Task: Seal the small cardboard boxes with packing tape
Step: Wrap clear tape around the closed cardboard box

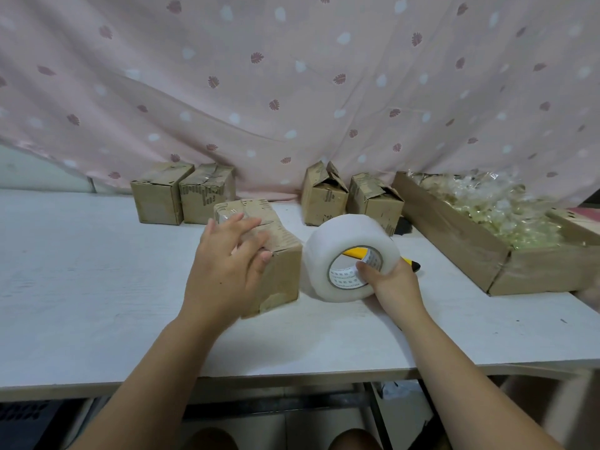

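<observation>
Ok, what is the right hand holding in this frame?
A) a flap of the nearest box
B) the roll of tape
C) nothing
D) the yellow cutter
B: the right hand grips the roll of tape with its thumb hooked into the core, while the yellow cutter lies on the table behind it.

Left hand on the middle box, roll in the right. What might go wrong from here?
The yellow tool lies half hidden behind the tape roll, right beside the right hand; reaching blind for it, if a cutter, could nick a finger. The left hand only presses on the box top, so pulling tape may drag the box.
</observation>
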The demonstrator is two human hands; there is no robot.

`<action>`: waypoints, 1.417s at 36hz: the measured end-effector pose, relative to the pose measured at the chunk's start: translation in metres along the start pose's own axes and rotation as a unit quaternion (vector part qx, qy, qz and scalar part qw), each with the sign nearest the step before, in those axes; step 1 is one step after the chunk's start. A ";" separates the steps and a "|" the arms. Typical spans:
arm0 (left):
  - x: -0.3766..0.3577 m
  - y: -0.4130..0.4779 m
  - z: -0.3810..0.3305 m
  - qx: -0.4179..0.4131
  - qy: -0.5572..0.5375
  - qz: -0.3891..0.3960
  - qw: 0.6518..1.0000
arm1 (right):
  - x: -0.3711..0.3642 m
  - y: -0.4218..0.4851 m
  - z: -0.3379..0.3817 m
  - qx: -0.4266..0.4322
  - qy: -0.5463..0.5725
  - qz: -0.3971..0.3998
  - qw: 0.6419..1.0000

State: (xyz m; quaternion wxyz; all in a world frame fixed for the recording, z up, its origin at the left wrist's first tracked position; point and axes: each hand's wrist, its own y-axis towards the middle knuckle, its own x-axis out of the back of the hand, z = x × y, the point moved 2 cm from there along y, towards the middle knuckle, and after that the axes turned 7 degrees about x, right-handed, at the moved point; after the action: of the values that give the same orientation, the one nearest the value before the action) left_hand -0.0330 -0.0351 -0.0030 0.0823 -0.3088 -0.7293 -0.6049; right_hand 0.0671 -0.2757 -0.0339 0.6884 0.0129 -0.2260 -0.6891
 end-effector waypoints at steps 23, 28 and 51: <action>-0.010 0.039 -0.046 0.160 0.156 0.366 0.903 | 0.001 -0.004 0.008 0.013 -0.024 -0.004 1.000; -0.004 0.034 -0.043 0.159 0.098 0.337 0.923 | 0.004 -0.006 0.013 0.029 -0.031 -0.027 0.999; 0.001 -0.006 0.005 0.270 -0.249 0.168 0.915 | -0.030 0.002 0.101 0.034 0.089 0.130 0.987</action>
State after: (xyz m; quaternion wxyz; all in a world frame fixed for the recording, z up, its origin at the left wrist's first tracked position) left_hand -0.0355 -0.0308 -0.0088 0.0790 -0.5335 -0.7991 -0.2658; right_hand 0.0372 -0.2171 0.0482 0.7886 0.0681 -0.1869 -0.5819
